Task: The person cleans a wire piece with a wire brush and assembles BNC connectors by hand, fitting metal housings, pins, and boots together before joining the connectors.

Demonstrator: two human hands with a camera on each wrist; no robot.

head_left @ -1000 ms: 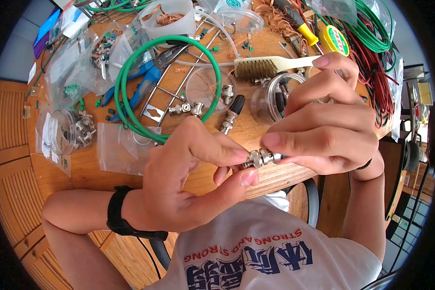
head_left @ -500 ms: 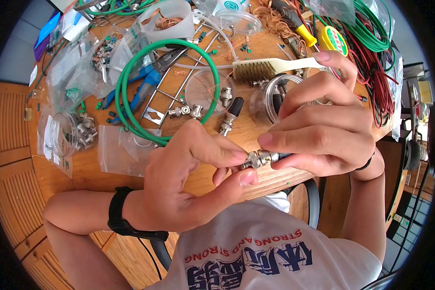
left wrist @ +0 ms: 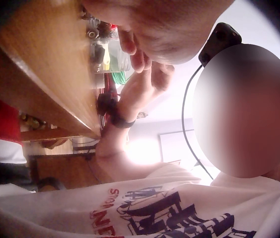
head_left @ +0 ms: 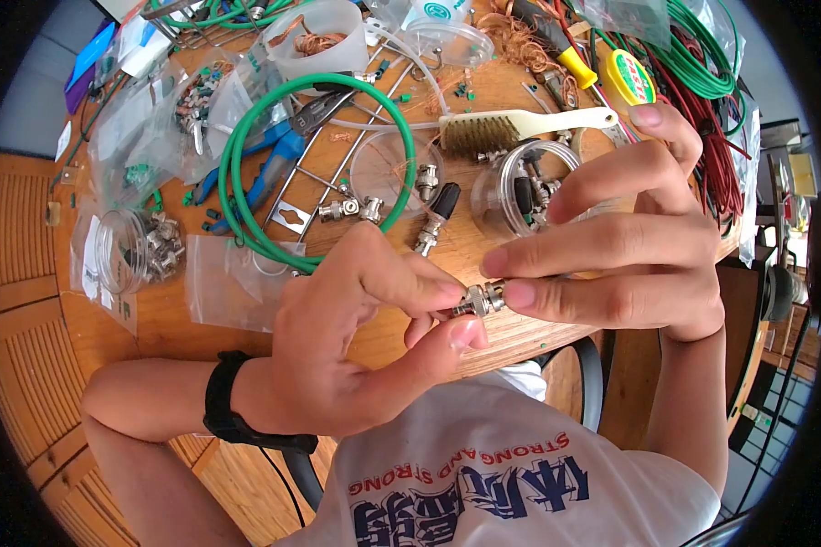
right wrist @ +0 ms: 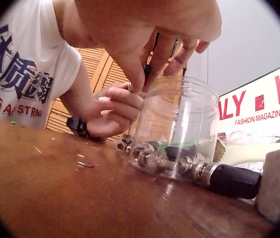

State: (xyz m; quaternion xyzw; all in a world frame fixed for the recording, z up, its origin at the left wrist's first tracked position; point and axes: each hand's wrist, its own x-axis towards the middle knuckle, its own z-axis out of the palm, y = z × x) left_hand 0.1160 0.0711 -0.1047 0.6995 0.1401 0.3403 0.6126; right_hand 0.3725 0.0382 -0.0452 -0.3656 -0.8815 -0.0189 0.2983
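Both hands working at one metal connector [head_left: 483, 299], held just above the bench [head_left: 520, 344], on the person's side of the clear jar [head_left: 490, 196]. Left hand [head_left: 337, 333] pinches one end between thumb and index fingertip. Right hand [head_left: 639, 264] narrow at the other end, fingertips against it; upper fingers bent, spread apart. Wrist view shows a dark piece [right wrist: 147, 69] between its fingers.

Change: right-hand fingers have re-set, now straighter and over the dark end visible earlier; left grip unchanged. Reads as a regrip, connector supported throughout.

Outward: black-ended connector [head_left: 436, 219] left of jar, green cable loop [head_left: 410, 155] farther left, brush [head_left: 479, 137] beyond.
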